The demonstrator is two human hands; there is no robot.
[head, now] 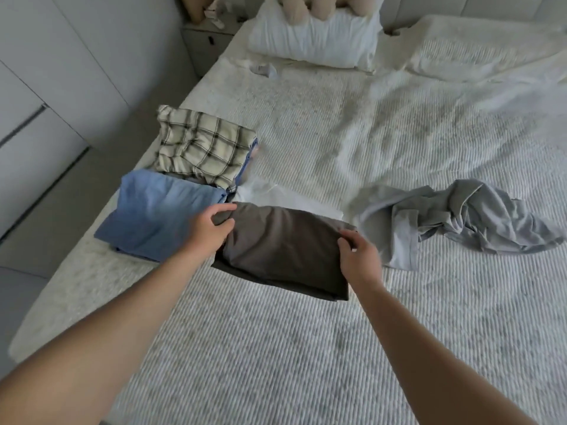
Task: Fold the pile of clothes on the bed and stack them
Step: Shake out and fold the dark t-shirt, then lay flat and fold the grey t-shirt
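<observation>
A folded dark brown garment [282,250] lies in the middle of the bed [306,348]. My left hand [208,228] grips its far left corner, and my right hand [359,256] pinches its right edge. A folded blue garment [159,213] lies just left of it. Behind that sits a folded cream plaid garment [199,145] on top of other folded pieces. A white piece [276,194] shows behind the brown one. An unfolded grey garment [454,219] lies crumpled to the right.
A white pillow [313,41] with a plush toy [306,7] on it lies at the head of the bed. A small crumpled item [265,69] lies below the pillow. A nightstand [205,41] and white wardrobe doors [46,87] stand on the left.
</observation>
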